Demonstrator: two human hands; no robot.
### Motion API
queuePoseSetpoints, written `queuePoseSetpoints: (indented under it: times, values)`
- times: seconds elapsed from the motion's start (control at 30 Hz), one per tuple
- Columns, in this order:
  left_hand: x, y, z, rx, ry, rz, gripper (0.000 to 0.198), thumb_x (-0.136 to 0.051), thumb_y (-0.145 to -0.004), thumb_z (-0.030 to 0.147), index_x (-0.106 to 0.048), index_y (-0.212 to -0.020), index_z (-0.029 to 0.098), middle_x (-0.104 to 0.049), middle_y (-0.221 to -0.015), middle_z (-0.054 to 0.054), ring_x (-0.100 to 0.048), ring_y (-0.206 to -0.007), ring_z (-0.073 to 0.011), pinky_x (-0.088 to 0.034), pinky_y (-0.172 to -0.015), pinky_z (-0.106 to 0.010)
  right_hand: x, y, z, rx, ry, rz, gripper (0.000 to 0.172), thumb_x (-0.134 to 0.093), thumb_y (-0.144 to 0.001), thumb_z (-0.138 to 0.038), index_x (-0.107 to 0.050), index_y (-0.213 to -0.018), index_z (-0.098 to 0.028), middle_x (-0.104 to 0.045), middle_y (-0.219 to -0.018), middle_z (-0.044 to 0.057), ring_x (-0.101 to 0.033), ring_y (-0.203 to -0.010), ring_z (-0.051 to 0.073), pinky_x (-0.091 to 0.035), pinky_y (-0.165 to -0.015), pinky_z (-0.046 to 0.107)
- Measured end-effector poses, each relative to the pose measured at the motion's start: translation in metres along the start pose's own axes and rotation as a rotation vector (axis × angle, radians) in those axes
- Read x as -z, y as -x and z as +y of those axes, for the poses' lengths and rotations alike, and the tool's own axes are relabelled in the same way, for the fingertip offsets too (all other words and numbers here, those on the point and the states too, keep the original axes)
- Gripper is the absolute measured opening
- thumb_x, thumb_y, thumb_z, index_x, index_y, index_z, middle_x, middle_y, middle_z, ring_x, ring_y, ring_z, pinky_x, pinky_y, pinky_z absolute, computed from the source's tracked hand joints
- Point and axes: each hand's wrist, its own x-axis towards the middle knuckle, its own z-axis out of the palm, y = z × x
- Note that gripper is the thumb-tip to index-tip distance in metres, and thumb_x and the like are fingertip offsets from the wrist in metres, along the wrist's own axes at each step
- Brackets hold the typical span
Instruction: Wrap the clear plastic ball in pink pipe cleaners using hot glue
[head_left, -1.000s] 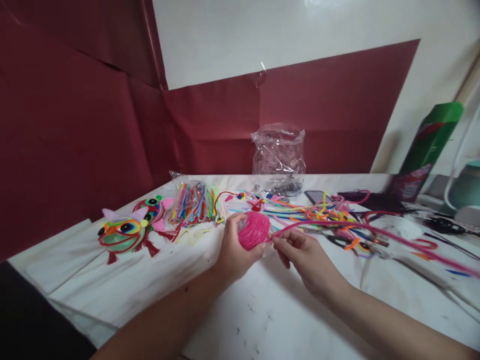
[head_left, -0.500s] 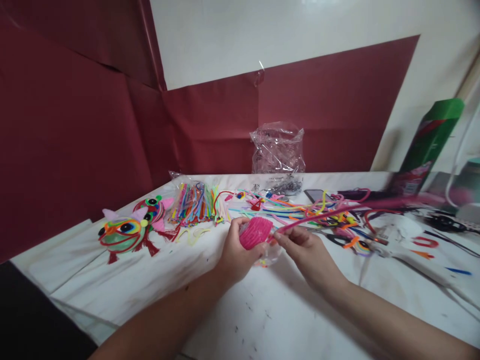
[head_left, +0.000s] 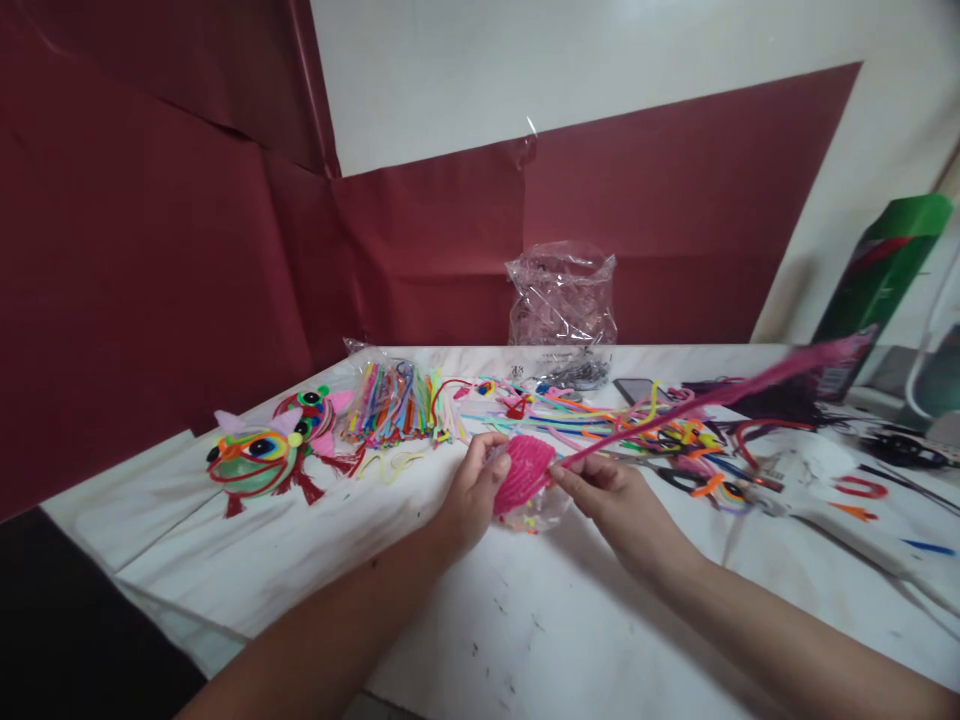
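Observation:
My left hand (head_left: 471,492) is closed around the side of a clear ball (head_left: 544,512). Rows of bright pink pipe cleaner (head_left: 525,468) cover much of the ball's upper part; its lower part is bare and see-through, with small coloured bits showing. Between thumb and forefinger, my right hand (head_left: 616,498) pinches a long pink pipe cleaner (head_left: 667,413) right beside the ball's covered side. The free length slants up to the right, its far end blurred by motion. Some of my left fingers are hidden behind the ball.
Two decorated fish-like ornaments (head_left: 259,455) stand at left. A bag of pipe cleaners (head_left: 394,405) lies beyond, near a crinkled clear bag (head_left: 562,300). At right are scissors (head_left: 679,480), loose pipe cleaners, a white glue gun (head_left: 832,535) and a tilted green box (head_left: 885,265).
The ball has turned in my left hand, and my left thumb has shifted up. The pipe cleaner's free end has swung upward. The whole view has shifted slightly.

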Motion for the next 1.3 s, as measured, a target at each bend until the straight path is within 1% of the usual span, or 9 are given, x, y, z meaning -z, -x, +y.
queuePoseSetpoints:
  times: [0.17, 0.37, 0.47, 0.63, 0.73, 0.87, 1.03, 1.17, 1.3]
  values:
    - [0.002, -0.002, -0.002, 0.037, 0.033, -0.032, 0.032, -0.056, -0.079, 0.037, -0.050, -0.105, 0.020, -0.056, -0.097, -0.003, -0.055, -0.084, -0.0169, -0.044, -0.074, -0.028, -0.002, -0.002, 0.004, -0.019, -0.024, 0.026, 0.040, -0.069, -0.063, -0.060, -0.062, -0.064, -0.021, -0.052, -0.054, -0.003, -0.042, -0.051, 0.014, -0.033, -0.049, 0.027]
    - [-0.004, 0.000, 0.006, 0.130, -0.057, -0.054, 0.056, -0.071, -0.062, 0.019, -0.045, -0.111, 0.022, -0.054, -0.101, -0.002, -0.055, -0.074, -0.0128, -0.046, -0.065, -0.024, 0.000, -0.004, 0.004, -0.021, -0.013, 0.031, 0.040, -0.069, -0.062, -0.060, -0.061, -0.062, -0.021, -0.053, -0.055, -0.002, -0.043, -0.051, 0.013, -0.032, -0.049, 0.027]
    - [-0.006, 0.001, 0.009, 0.164, -0.038, -0.071, 0.055, -0.070, -0.061, 0.016, -0.045, -0.110, 0.021, -0.054, -0.099, -0.002, -0.054, -0.069, -0.0109, -0.045, -0.061, -0.023, 0.001, -0.003, 0.003, -0.033, -0.001, 0.023, 0.038, -0.069, -0.063, -0.058, -0.062, -0.062, -0.020, -0.053, -0.054, -0.003, -0.043, -0.050, 0.013, -0.033, -0.048, 0.027]
    - [-0.007, 0.001, 0.008, 0.156, -0.061, -0.062, 0.048, -0.068, -0.065, 0.017, -0.046, -0.107, 0.021, -0.054, -0.093, 0.000, -0.053, -0.066, -0.0099, -0.044, -0.061, -0.023, -0.001, -0.001, 0.001, -0.042, 0.024, -0.008, 0.038, -0.067, -0.063, -0.057, -0.063, -0.063, -0.019, -0.054, -0.054, -0.002, -0.045, -0.052, 0.013, -0.036, -0.051, 0.027]
    - [-0.006, -0.001, 0.006, 0.151, -0.092, -0.053, 0.042, -0.066, -0.068, 0.018, -0.046, -0.105, 0.021, -0.054, -0.090, 0.001, -0.052, -0.067, -0.0104, -0.043, -0.060, -0.022, -0.002, 0.000, -0.001, -0.043, 0.052, -0.024, 0.037, -0.066, -0.064, -0.055, -0.064, -0.063, -0.019, -0.051, -0.052, -0.003, -0.043, -0.050, 0.012, -0.034, -0.049, 0.026]
    - [-0.003, -0.003, 0.002, 0.133, -0.090, -0.089, 0.038, -0.064, -0.071, 0.020, -0.046, -0.105, 0.021, -0.054, -0.089, 0.001, -0.052, -0.069, -0.0112, -0.043, -0.059, -0.022, 0.001, -0.002, -0.002, -0.038, 0.094, -0.038, 0.037, -0.062, -0.067, -0.055, -0.063, -0.063, -0.018, -0.049, -0.051, -0.003, -0.041, -0.049, 0.012, -0.032, -0.048, 0.026]
    - [-0.001, -0.004, -0.002, 0.114, -0.043, -0.122, 0.039, -0.064, -0.072, 0.021, -0.046, -0.106, 0.020, -0.055, -0.098, -0.001, -0.054, -0.074, -0.0122, -0.044, -0.062, -0.023, 0.009, -0.007, -0.007, -0.007, 0.144, -0.057, 0.037, -0.062, -0.067, -0.056, -0.060, -0.059, -0.020, -0.051, -0.053, -0.002, -0.043, -0.052, 0.013, -0.034, -0.050, 0.027]
    - [-0.002, -0.004, 0.001, 0.112, -0.031, -0.137, 0.038, -0.064, -0.071, 0.020, -0.047, -0.105, 0.020, -0.055, -0.094, -0.001, -0.054, -0.074, -0.0122, -0.043, -0.064, -0.023, 0.011, -0.011, -0.013, 0.019, 0.160, -0.098, 0.035, -0.061, -0.066, -0.055, -0.062, -0.060, -0.021, -0.052, -0.054, -0.002, -0.042, -0.052, 0.014, -0.033, -0.051, 0.027]
    - [-0.004, -0.002, 0.005, 0.108, -0.044, -0.179, 0.046, -0.070, -0.067, 0.022, -0.046, -0.107, 0.020, -0.055, -0.092, 0.000, -0.052, -0.068, -0.0106, -0.042, -0.061, -0.023, 0.010, -0.014, -0.014, 0.039, 0.155, -0.112, 0.034, -0.060, -0.066, -0.054, -0.059, -0.059, -0.021, -0.053, -0.057, -0.002, -0.045, -0.055, 0.014, -0.034, -0.053, 0.028]
